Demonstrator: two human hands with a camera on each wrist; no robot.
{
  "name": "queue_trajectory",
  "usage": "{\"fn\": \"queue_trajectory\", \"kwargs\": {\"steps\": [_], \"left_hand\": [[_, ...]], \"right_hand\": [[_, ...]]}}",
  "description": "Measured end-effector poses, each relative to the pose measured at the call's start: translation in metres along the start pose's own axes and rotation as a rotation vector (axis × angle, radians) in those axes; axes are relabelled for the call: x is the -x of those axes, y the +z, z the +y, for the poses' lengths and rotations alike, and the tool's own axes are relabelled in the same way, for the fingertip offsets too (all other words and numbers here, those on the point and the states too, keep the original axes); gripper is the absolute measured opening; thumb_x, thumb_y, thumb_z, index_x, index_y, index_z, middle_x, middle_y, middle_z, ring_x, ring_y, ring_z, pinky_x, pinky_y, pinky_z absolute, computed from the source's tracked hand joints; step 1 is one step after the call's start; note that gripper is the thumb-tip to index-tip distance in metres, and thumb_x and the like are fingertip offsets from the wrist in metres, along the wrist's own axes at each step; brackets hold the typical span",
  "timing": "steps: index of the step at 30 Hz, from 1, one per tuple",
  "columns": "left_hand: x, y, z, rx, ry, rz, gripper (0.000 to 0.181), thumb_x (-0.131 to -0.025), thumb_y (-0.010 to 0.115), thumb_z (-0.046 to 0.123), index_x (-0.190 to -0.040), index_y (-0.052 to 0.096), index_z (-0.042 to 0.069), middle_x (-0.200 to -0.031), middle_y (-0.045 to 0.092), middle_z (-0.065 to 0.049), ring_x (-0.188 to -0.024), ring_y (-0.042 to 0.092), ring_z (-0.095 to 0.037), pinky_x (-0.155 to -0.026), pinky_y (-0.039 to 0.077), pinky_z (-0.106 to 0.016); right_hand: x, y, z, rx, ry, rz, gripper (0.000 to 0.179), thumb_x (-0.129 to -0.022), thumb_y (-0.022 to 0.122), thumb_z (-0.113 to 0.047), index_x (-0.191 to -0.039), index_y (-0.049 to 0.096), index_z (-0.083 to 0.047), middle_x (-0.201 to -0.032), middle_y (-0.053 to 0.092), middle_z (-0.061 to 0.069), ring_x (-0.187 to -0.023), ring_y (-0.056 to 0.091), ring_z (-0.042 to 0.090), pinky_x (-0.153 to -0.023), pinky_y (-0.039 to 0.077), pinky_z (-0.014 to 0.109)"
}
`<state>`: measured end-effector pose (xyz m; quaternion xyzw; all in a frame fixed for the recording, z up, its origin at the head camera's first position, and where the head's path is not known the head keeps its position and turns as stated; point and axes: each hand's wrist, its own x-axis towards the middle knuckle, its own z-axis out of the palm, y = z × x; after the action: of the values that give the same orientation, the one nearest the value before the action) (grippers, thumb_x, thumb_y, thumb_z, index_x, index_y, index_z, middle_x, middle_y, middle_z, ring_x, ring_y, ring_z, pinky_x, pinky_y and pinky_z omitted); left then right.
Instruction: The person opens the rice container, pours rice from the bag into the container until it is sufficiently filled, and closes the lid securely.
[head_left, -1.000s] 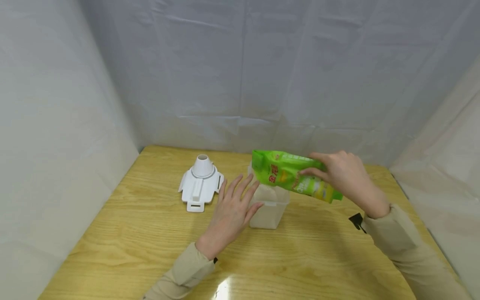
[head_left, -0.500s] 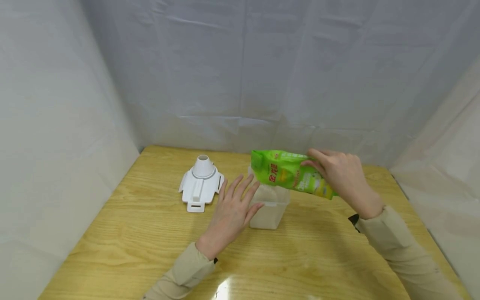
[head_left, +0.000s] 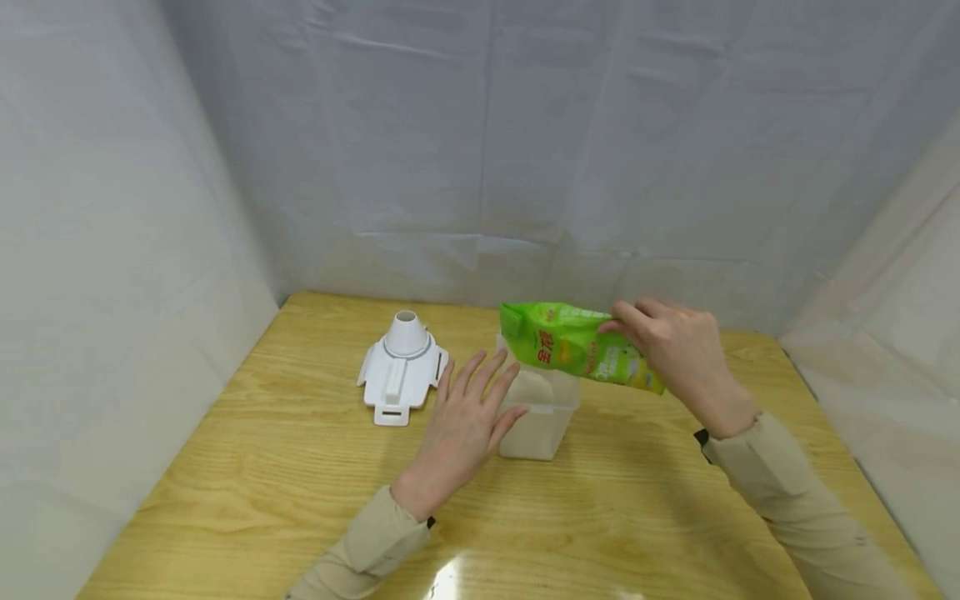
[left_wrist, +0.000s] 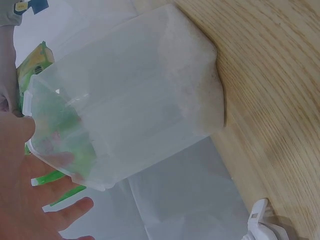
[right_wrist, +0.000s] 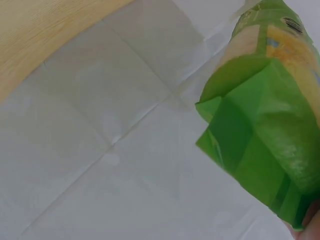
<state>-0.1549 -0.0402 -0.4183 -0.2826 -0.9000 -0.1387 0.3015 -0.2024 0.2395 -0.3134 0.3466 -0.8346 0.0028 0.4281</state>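
Observation:
My right hand (head_left: 686, 358) grips the right end of a green printed bag (head_left: 570, 346) between thumb and fingers. The bag lies nearly level, its left end over a translucent plastic container (head_left: 536, 433). In the left wrist view, pale grain-like contents (left_wrist: 195, 75) show in the container's bottom. Fingers spread, my left hand (head_left: 457, 425) is at the container's left rim; thumb and fingers lie about its upper edge. The right wrist view shows the bag's folded green end (right_wrist: 255, 145), with a bit of my hand at the lower corner. The bag's mouth is hidden in the head view.
To the left of the container, a white plastic lid-like part (head_left: 393, 375) with a cone-shaped spout lies on the wooden table (head_left: 247, 467). Grey-white sheeting (head_left: 480, 150) hangs behind the table and on both sides.
My right hand has shifted slightly left, closer along the bag. The bag's right end has risen a little and its left end has edged left. My left hand and the container stay put.

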Motion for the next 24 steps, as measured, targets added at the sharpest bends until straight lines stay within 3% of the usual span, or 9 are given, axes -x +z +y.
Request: {"fn": "queue_trajectory", "kwargs": {"steps": [3,8,11,18,24], "left_hand": [[-0.0002,-0.0008,0.0004,-0.003,-0.001,-0.006,0.052,-0.106,0.045,0.046,-0.144,0.055,0.011,-0.152,0.049,-0.013,-0.140,0.044,-0.037,-0.116,0.029,-0.065],[-0.0006,-0.0012,0.0005,-0.001,-0.007,-0.018,0.051,-0.103,0.055,0.042,-0.144,0.054,0.011,-0.153,0.048,-0.012,-0.140,0.044,-0.037,-0.116,0.028,-0.065],[-0.0009,-0.0003,0.0004,0.000,-0.007,-0.014,0.050,-0.104,0.053,0.042,-0.144,0.055,0.012,-0.152,0.049,-0.012,-0.140,0.044,-0.037,-0.116,0.028,-0.065],[-0.0008,0.0019,-0.0001,-0.003,0.004,0.009,0.055,-0.108,0.036,0.049,-0.143,0.056,0.011,-0.152,0.049,-0.013,-0.139,0.045,-0.037,-0.115,0.030,-0.065],[-0.0011,0.0028,-0.0001,-0.008,0.001,0.010,0.055,-0.108,0.037,0.050,-0.142,0.056,0.011,-0.152,0.049,-0.013,-0.140,0.045,-0.037,-0.114,0.030,-0.065]], "right_hand": [[-0.0002,0.0010,-0.0007,0.014,-0.008,0.018,0.042,-0.103,0.045,-0.044,-0.085,0.064,-0.012,-0.068,0.058,0.008,-0.053,0.051,0.023,-0.038,0.031,0.028],[-0.0011,0.0010,-0.0011,0.032,-0.026,0.027,0.042,-0.103,0.046,-0.044,-0.083,0.063,-0.012,-0.070,0.053,0.007,-0.054,0.049,0.022,-0.038,0.025,0.027],[-0.0017,0.0016,-0.0006,0.064,-0.039,0.041,0.041,-0.103,0.046,-0.045,-0.083,0.061,-0.012,-0.069,0.053,0.007,-0.054,0.049,0.022,-0.038,0.027,0.028],[-0.0028,0.0018,0.0004,0.081,-0.054,0.057,0.042,-0.104,0.044,-0.043,-0.082,0.058,-0.010,-0.068,0.053,0.008,-0.053,0.049,0.024,-0.044,0.037,0.032],[-0.0040,-0.0003,0.0027,0.080,-0.062,0.030,0.042,-0.104,0.043,-0.043,-0.083,0.059,-0.010,-0.068,0.053,0.008,-0.053,0.047,0.023,-0.044,0.034,0.031]]}}
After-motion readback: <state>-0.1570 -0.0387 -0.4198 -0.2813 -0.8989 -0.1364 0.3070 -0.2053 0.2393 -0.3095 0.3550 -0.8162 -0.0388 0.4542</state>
